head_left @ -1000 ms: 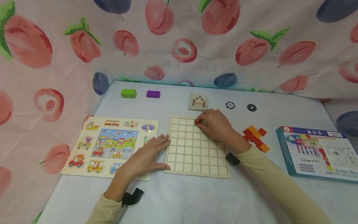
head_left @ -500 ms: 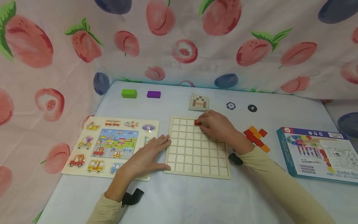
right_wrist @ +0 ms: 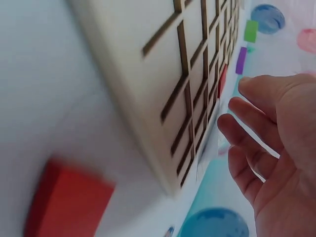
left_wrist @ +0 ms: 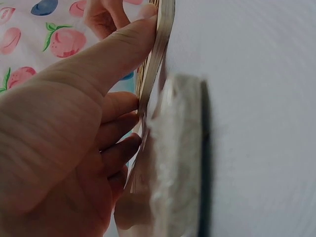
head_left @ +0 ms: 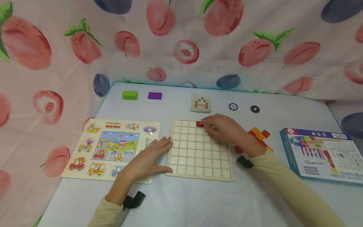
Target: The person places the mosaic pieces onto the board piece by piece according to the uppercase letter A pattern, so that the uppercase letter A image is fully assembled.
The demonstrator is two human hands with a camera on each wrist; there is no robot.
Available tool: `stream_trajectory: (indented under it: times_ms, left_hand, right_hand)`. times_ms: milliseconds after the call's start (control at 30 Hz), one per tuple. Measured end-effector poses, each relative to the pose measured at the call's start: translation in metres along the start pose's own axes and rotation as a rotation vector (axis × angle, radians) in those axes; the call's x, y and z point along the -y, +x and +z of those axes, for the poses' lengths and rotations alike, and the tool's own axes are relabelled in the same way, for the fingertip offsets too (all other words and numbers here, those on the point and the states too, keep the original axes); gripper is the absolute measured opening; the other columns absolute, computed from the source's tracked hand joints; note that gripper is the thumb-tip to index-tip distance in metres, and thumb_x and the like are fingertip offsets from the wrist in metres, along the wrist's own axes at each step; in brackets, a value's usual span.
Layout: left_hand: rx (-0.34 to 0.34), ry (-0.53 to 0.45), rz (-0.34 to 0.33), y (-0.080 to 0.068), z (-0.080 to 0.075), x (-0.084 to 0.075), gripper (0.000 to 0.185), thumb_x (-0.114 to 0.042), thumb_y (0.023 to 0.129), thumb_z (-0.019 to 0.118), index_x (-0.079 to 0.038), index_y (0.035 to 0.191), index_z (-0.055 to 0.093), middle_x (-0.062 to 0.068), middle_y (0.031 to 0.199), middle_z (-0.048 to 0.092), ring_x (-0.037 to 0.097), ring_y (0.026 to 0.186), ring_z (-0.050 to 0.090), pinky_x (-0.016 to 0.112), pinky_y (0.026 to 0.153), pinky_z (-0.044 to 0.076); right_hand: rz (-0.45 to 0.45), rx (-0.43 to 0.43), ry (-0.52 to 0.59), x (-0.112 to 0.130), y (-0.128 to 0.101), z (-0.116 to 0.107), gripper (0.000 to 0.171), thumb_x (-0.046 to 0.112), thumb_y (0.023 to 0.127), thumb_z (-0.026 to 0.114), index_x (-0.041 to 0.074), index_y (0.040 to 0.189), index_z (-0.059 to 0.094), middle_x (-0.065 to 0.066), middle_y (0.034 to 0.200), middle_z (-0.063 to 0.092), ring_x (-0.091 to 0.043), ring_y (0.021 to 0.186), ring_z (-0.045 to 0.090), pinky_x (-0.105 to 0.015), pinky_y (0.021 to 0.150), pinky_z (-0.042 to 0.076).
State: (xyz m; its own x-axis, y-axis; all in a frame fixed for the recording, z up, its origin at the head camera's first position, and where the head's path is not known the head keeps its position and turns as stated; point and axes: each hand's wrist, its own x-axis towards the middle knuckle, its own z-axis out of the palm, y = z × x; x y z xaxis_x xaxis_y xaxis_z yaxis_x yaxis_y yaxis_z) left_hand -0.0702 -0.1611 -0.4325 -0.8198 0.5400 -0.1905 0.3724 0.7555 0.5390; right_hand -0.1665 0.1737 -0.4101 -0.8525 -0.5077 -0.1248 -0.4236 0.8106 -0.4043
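Note:
A wooden grid board (head_left: 195, 160) lies at the middle of the table. One red square tile (head_left: 199, 124) sits in its far row. My right hand (head_left: 222, 127) hovers over the far right part of the board, fingertips right by that tile. In the right wrist view its thumb and loosely bent fingers (right_wrist: 232, 126) stand apart with nothing between them. My left hand (head_left: 147, 156) spreads along the board's left edge, thumb and fingertips touching it, palm over the picture puzzle (head_left: 71, 170). Red and orange tiles (head_left: 259, 135) lie right of the board, partly behind my right wrist.
A small pattern card (head_left: 201, 103) lies behind the board. A green block (head_left: 130, 95) and a purple block (head_left: 155, 96) stand at the back left, two round chips (head_left: 233, 107) at the back right. A flat box (head_left: 323, 154) lies far right; one red tile (head_left: 238, 149) is beside the board.
My right hand has shifted slightly right and its fingers have loosened from the red tile, which stays in the far row. The left hand has kept its place.

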Motion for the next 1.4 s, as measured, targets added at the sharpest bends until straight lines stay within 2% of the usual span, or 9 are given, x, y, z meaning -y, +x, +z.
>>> stream_trajectory:
  times_ms: [100, 367, 500, 700, 933, 1400]
  left_hand:
    - [-0.005, 0.009, 0.006, 0.0, -0.001, 0.0, 0.098, -0.051, 0.085, 0.086, -0.015, 0.165, 0.042, 0.0, 0.178, 0.028, 0.028, 0.167, 0.024, 0.053, 0.139, 0.023]
    - [-0.007, 0.003, -0.006, 0.001, -0.002, 0.0, 0.098, -0.049, 0.085, 0.088, -0.015, 0.165, 0.041, 0.0, 0.178, 0.028, 0.027, 0.168, 0.024, 0.051, 0.139, 0.022]
    - [-0.007, 0.005, 0.0, 0.001, -0.003, 0.0, 0.098, -0.049, 0.086, 0.087, -0.014, 0.165, 0.041, 0.0, 0.178, 0.028, 0.026, 0.168, 0.024, 0.05, 0.14, 0.021]
    - [-0.007, 0.005, 0.014, 0.001, -0.002, 0.001, 0.098, -0.049, 0.086, 0.087, -0.013, 0.165, 0.042, 0.001, 0.178, 0.028, 0.027, 0.168, 0.024, 0.049, 0.14, 0.02]
    - [-0.008, 0.004, 0.007, 0.0, -0.002, 0.0, 0.098, -0.049, 0.086, 0.086, -0.014, 0.165, 0.041, 0.0, 0.178, 0.028, 0.026, 0.168, 0.023, 0.049, 0.14, 0.02]
    - [0.0, -0.002, 0.008, 0.0, -0.001, -0.002, 0.098, -0.049, 0.086, 0.087, -0.014, 0.165, 0.041, 0.0, 0.178, 0.028, 0.027, 0.168, 0.023, 0.049, 0.14, 0.02]
  right_hand:
    - [0.034, -0.01, 0.008, -0.01, -0.013, -0.007, 0.039, 0.025, 0.105, 0.069, 0.017, 0.142, 0.07, -0.004, 0.149, 0.068, -0.029, 0.139, 0.062, -0.054, 0.116, 0.055]
    - [0.161, -0.012, -0.068, -0.045, -0.055, -0.029, 0.035, 0.022, 0.103, 0.071, 0.019, 0.138, 0.072, -0.011, 0.148, 0.066, -0.036, 0.143, 0.057, -0.063, 0.115, 0.053]
    - [0.214, 0.002, -0.095, -0.062, -0.073, -0.03, 0.037, 0.026, 0.099, 0.076, 0.016, 0.135, 0.074, -0.015, 0.142, 0.067, -0.038, 0.135, 0.06, -0.063, 0.11, 0.057]
    - [0.199, -0.009, -0.155, -0.085, -0.091, -0.024, 0.038, 0.025, 0.096, 0.078, 0.009, 0.131, 0.074, -0.018, 0.129, 0.07, -0.035, 0.118, 0.066, -0.057, 0.099, 0.064]
    - [0.197, -0.007, -0.164, -0.094, -0.102, -0.026, 0.046, 0.022, 0.093, 0.081, 0.009, 0.136, 0.072, -0.019, 0.129, 0.067, -0.036, 0.117, 0.065, -0.054, 0.092, 0.067]
    - [0.24, -0.025, -0.272, -0.102, -0.102, -0.025, 0.046, 0.028, 0.095, 0.08, 0.006, 0.135, 0.072, -0.022, 0.124, 0.072, -0.041, 0.116, 0.067, -0.061, 0.097, 0.062]
